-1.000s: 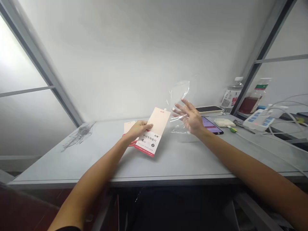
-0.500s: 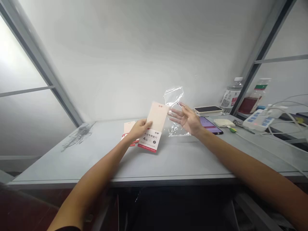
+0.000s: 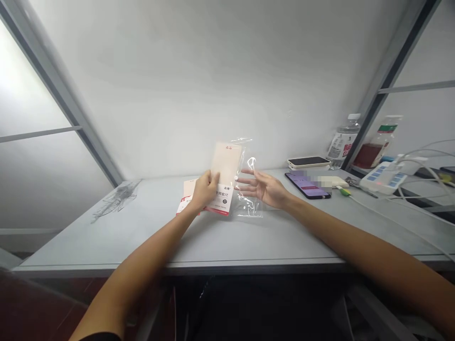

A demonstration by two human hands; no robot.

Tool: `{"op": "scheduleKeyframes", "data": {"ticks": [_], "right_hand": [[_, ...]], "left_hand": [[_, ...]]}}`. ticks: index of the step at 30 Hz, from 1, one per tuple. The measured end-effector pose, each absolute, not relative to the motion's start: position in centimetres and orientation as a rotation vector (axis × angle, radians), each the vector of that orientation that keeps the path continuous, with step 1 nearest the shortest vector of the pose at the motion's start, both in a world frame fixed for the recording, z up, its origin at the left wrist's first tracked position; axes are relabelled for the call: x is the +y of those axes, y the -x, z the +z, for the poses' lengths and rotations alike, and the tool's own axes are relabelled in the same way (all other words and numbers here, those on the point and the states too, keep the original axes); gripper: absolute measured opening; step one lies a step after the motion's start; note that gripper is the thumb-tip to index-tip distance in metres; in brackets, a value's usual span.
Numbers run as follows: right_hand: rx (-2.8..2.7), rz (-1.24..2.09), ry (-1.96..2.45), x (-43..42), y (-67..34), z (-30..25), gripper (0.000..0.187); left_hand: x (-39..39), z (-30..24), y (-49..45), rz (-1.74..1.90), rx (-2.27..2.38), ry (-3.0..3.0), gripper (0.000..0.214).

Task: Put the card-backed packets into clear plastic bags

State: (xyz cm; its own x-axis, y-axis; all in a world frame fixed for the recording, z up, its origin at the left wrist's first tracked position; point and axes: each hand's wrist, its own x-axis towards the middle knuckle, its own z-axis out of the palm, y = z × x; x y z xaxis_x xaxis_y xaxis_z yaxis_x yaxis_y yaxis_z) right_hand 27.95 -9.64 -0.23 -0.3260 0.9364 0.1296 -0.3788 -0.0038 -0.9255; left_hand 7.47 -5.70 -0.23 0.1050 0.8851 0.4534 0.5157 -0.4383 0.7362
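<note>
Head view, looking down across a grey desk (image 3: 227,241): at the desk's left end lies a crumpled clear plastic sheet (image 3: 117,201). Right of it, toward the desk's middle, a second red-and-cream card (image 3: 185,195) lies flat, partly under the left hand (image 3: 205,191). The left hand's fingers (image 3: 209,179) are closed over a cream-and-red ruler-set card (image 3: 225,163), pressing on its lower part and holding it tilted, overlapping the flat card. Just right of that card, a clear plastic bag (image 3: 251,201) stands up against it near the desk's middle. The right hand (image 3: 265,188) is open, its fingers (image 3: 245,180) spread wide and reaching toward the bag; they overlap it, though I cannot tell whether they touch it, and they show no grip. Farther right along the desk's back edge sit a smartphone (image 3: 307,185), a second phone in a cream case (image 3: 308,162), a clear plastic bottle (image 3: 341,145), a bottle of red liquid (image 3: 371,155) and a white power strip (image 3: 378,177) trailing white cables (image 3: 423,163).
</note>
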Motion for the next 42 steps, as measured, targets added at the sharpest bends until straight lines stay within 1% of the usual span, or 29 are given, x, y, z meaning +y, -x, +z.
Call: {"op": "scheduleKeyframes", "data": {"ticks": [4, 11, 18, 22, 28, 38, 42], "right_hand": [[-1.203, 1.582, 0.675, -9.6, -28.1, -0.3, 0.029], [-1.227, 1.540, 0.724, -9.4, -28.5, -0.2, 0.031], [-1.246, 1.540, 0.726, -9.3, -28.7, -0.3, 0.031], [-1.275, 1.542, 0.718, -9.4, -28.5, -0.4, 0.032], [-1.256, 1.588, 0.742, -9.8, -27.5, -0.6, 0.028], [-1.268, 1.647, 0.765, -9.8, -27.3, -0.9, 0.034], [-1.258, 1.659, 0.772, -9.8, -27.1, -1.0, 0.034]], "left_hand": [[-5.9, 0.3, -7.3, 1.279, 1.408, -2.069, 0.035], [-5.5, 0.8, -6.8, 1.195, 1.240, -2.108, 0.032], [-5.5, 0.9, -6.6, 1.186, 1.227, -2.107, 0.031], [-5.4, 0.8, -6.6, 1.205, 1.250, -2.106, 0.033], [-5.7, 0.9, -6.8, 1.248, 1.278, -2.143, 0.036], [-6.3, 0.9, -7.2, 1.321, 1.344, -2.157, 0.036], [-6.4, 0.7, -7.4, 1.327, 1.352, -2.122, 0.036]]}}
